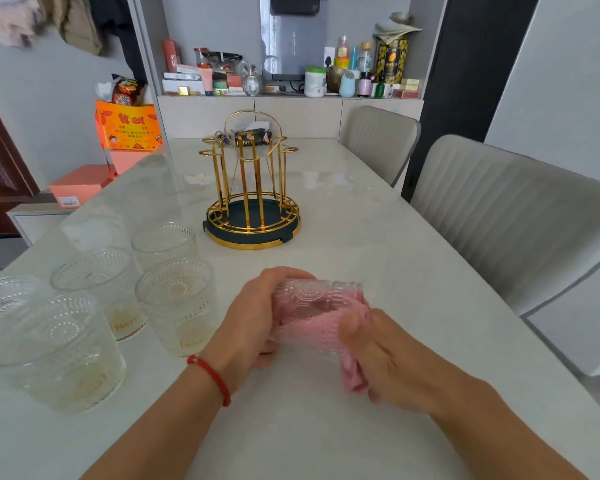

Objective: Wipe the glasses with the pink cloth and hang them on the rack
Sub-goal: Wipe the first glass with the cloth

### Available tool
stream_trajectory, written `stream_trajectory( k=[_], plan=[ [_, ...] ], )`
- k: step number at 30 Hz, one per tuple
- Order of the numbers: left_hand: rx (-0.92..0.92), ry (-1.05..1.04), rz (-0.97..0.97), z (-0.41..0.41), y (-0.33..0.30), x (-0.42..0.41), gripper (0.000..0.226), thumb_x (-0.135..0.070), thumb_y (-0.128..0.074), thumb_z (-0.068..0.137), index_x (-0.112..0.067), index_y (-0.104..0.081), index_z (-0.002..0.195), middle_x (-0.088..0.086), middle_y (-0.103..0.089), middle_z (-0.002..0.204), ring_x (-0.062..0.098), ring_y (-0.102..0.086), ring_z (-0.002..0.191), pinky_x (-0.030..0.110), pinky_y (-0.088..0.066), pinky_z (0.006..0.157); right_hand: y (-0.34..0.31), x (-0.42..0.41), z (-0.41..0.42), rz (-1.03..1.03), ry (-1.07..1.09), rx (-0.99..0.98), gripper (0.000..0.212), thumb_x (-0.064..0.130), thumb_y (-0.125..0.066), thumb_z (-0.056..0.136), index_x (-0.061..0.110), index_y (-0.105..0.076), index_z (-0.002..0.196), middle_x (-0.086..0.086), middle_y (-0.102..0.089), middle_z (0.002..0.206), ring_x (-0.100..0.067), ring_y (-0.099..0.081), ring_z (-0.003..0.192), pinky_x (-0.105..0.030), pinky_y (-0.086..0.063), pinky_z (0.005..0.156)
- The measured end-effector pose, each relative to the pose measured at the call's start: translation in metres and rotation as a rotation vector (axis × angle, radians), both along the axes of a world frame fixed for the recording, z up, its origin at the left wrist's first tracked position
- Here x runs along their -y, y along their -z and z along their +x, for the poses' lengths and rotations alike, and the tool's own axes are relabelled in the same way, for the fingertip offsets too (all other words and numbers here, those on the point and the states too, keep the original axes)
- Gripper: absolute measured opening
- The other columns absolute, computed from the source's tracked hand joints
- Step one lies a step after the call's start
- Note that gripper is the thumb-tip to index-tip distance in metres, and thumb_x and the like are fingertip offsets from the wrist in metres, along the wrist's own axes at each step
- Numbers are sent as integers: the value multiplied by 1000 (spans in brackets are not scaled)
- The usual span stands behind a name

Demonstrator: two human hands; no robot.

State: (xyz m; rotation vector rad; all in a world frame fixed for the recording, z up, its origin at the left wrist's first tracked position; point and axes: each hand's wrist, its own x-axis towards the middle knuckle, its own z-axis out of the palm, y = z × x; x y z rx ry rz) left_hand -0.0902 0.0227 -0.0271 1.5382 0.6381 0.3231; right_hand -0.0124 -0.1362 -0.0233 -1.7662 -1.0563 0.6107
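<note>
A clear embossed glass (312,299) lies on its side between my hands, just above the table. My left hand (257,320) grips its base end. My right hand (378,355) holds the pink cloth (329,336), which is pushed into the glass and bunches out below my palm. Several more embossed glasses stand upright at the left, one of them at the near left (54,351) and another beside my left hand (175,303). The gold rack (252,188) on its dark round tray stands at the table's middle, with nothing hanging on it.
The pale marble table (378,237) runs back to a cabinet shelf crowded with bottles and boxes (291,74). Two grey chairs (499,216) stand along the right side. Orange and pink boxes (84,183) sit beyond the left edge.
</note>
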Motion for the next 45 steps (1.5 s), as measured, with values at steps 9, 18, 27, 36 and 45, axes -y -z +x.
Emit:
stream_trajectory(
  k=[9,18,27,36,45],
  plan=[
    [589,-82,899,3,29,-17,54,-36,-30,102,-10,-72,121,-7,-70,99,13,-68,89,23,-48,74,11,-10,14,142,-136,-1215,86,81,-68,65,5,-74,105,-9,-55,64,-11,-31,30,-15,-31,25],
    [74,-153,16,2,2,3,33,-31,-44,100,-25,-72,84,-6,-46,52,8,-32,36,17,-22,39,16,-8,3,20,-35,-110,102,99,-20,69,6,-61,57,-19,-63,55,-27,-59,42,-24,-48,46],
    [668,-52,818,-3,16,-9,48,-29,-34,96,-9,-69,121,5,-72,105,20,-68,98,28,-51,79,7,-10,9,226,-209,-1259,94,82,-39,83,3,-68,126,-14,-71,81,-16,-53,35,-18,-38,26],
    [-16,-163,-22,1,0,7,36,-43,-37,101,-17,-48,80,-5,-29,49,12,-22,39,18,-17,45,17,-7,5,39,54,-244,94,99,-18,63,15,-59,54,-13,-68,58,-12,-54,40,-17,-40,44],
    [611,9,631,-4,15,-8,43,-32,-32,92,-18,-65,116,-4,-60,82,12,-49,63,25,-36,50,10,-11,11,222,-126,-1084,85,81,-34,79,9,-77,92,-11,-56,51,-13,-38,25,-16,-17,28]
  ],
)
